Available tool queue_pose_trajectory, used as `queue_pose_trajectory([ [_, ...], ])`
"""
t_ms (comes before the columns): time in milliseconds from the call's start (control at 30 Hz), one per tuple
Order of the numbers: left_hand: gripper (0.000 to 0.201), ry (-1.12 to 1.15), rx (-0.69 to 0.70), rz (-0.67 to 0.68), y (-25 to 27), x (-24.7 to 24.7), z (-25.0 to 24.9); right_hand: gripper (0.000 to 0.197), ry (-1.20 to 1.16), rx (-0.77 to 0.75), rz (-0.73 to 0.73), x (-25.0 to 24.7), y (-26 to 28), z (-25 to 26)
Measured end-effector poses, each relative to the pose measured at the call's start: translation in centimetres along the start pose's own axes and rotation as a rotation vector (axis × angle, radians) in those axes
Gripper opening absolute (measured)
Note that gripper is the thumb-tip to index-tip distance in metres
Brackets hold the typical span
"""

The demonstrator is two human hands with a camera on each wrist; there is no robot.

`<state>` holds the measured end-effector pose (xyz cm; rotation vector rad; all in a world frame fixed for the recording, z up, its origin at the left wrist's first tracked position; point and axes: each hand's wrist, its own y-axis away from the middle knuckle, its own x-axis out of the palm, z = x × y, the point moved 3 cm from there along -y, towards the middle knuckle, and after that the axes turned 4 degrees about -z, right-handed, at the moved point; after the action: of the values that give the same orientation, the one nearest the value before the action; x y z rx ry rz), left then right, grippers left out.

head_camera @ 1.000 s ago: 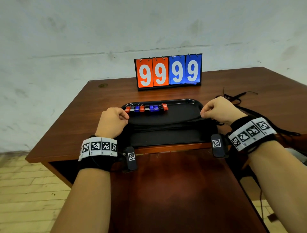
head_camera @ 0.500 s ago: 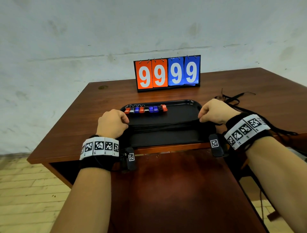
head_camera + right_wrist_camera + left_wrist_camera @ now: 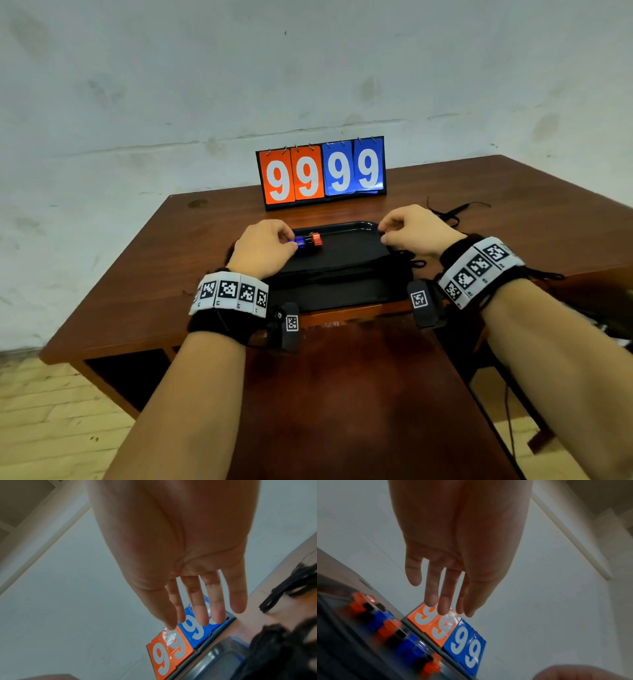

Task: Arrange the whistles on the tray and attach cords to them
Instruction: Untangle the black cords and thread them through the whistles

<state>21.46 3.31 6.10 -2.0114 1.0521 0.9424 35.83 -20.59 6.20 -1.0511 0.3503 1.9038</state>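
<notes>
I take the tray (image 3: 346, 253) as my landmark. At its left end my left hand (image 3: 262, 248) hangs over the near end of the row of whistles (image 3: 310, 240), which lies along the tray's far rim. The wrist view shows those fingers (image 3: 443, 601) straight and slightly spread, holding nothing; from the head view they look curled, so I trust the wrist view. The row's long axis runs left to right along that rim, orange, black and blue pieces alternating, and the whistles sit just below and ahead of my left fingertips. I judge the left hand clearly nearer to them, so the reach for a whistle falls to it.

Beyond the tray stands the scoreboard (image 3: 322, 171), reading 9999.

At the tray's right end my right hand (image 3: 416, 231) hovers by the rim, fingers (image 3: 199, 605) extended and empty in the wrist view. The cords (image 3: 455, 212) lie in a dark tangle on the table (image 3: 154, 267) just right of the tray.

My left hand hides most of the row from the head camera, the left wrist view is blurred, and I cannot tell whether any cord is already attached.
</notes>
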Motion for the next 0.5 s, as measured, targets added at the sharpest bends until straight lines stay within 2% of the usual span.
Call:
queue_pose_trajectory([
  [167,0.026,0.039,0.105,0.068,-1.3,3.3,-6.5,0.03,0.031,0.032,-0.097,-3.9,0.8,-2.5],
  [333,0.031,0.097,0.185,0.206,-2.3,7.8,-13.2,0.034,0.155,0.138,-0.078,-7.8,1.4,-6.9],
  [500,0.026,0.063,0.217,0.206,-4.3,11.3,-18.2,0.029,0.288,0.241,-0.035,-10.1,1.2,-11.6],
])
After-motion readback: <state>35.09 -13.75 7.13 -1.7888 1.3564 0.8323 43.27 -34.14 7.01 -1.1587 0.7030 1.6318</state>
